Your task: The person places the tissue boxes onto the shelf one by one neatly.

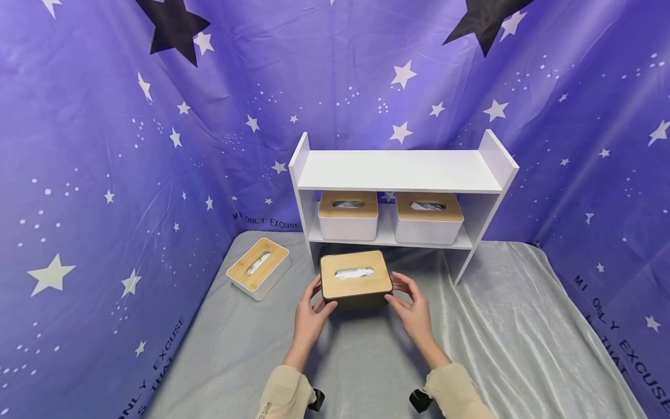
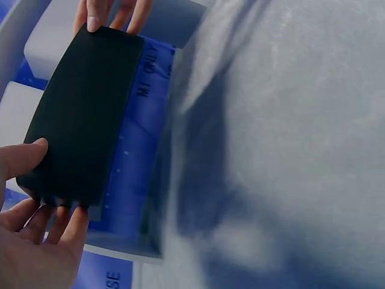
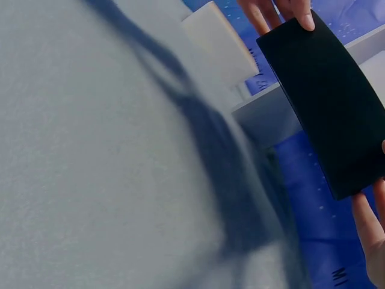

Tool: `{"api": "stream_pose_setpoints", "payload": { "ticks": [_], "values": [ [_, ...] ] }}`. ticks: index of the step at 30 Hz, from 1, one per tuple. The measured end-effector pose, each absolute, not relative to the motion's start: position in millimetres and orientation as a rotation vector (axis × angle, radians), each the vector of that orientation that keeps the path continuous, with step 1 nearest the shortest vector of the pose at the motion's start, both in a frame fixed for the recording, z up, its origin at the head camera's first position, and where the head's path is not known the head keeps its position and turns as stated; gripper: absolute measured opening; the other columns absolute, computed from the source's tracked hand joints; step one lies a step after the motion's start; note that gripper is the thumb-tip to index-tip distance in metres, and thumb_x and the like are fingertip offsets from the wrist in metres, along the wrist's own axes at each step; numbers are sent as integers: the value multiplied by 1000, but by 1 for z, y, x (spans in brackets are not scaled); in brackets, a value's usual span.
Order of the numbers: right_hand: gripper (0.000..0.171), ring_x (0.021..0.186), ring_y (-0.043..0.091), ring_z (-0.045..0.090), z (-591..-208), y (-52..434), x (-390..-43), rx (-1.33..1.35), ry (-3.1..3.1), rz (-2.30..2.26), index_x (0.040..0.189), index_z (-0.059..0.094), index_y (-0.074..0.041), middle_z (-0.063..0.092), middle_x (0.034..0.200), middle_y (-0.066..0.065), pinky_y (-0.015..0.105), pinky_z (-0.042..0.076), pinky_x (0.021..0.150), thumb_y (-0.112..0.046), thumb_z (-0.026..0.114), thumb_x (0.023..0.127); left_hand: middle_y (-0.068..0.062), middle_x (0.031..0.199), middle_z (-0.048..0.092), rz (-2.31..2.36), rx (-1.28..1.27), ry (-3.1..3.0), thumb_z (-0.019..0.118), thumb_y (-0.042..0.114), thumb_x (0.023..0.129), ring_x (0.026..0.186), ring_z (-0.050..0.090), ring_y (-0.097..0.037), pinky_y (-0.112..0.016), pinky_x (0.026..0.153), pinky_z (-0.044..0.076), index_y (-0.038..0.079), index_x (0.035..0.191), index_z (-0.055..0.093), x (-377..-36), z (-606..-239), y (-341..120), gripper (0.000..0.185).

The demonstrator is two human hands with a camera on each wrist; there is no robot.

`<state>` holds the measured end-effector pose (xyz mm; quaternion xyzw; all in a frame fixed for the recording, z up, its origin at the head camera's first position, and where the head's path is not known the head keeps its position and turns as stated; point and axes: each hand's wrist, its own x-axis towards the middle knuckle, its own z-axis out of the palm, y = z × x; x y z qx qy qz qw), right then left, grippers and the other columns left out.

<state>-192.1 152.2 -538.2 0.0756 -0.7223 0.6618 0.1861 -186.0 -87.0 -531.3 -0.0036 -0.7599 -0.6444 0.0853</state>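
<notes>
Both hands hold a black tissue box point(image 1: 361, 301) with a light wooden lid point(image 1: 335, 288), one at each end. My left hand point(image 1: 307, 319) grips its left end, thumb on the front side and fingers round the end. The right hand point(image 1: 417, 315) grips the other end in the same way. In the left wrist view the box's dark side point(image 2: 84, 114) tilts upright between the two hands. The right wrist view shows the dark box point(image 3: 328, 102) raised over the cloth, in front of the shelf. White tissue shows in the lid's slot.
Behind the held box stands a white shelf point(image 1: 398, 169). On its middle board sit two white tissue boxes with wooden lids, a left one point(image 1: 348, 227) and a right one point(image 1: 429, 230). Another white tissue box point(image 1: 260, 267) lies angled on the grey cloth point(image 1: 209, 355) at left. Starry purple curtains point(image 1: 335, 75) surround the table.
</notes>
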Motion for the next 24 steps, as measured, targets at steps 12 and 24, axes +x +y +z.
{"api": "stream_pose_setpoints", "payload": {
  "ticks": [12, 24],
  "values": [
    [50, 103, -2, 64, -509, 157, -184, 162, -1913, 1897, 129, 62, 5, 65, 123, 18, 14, 58, 81, 13, 73, 81, -8, 153, 47, -1916, -127, -2176, 78, 11, 86, 138, 48, -30, -42, 108, 50, 17, 149, 47, -180, -502, -81, 71],
    [46, 105, 3, 66, -485, 163, -175, 296, -1762, 1923, 124, 61, 14, 66, 118, -3, 18, 58, 84, 19, 71, 79, -12, 153, 47, -1878, -216, -2137, 75, 1, 85, 137, 48, -32, -50, 108, 48, 6, 148, 46, -165, -450, -73, 70]
  ]
}}
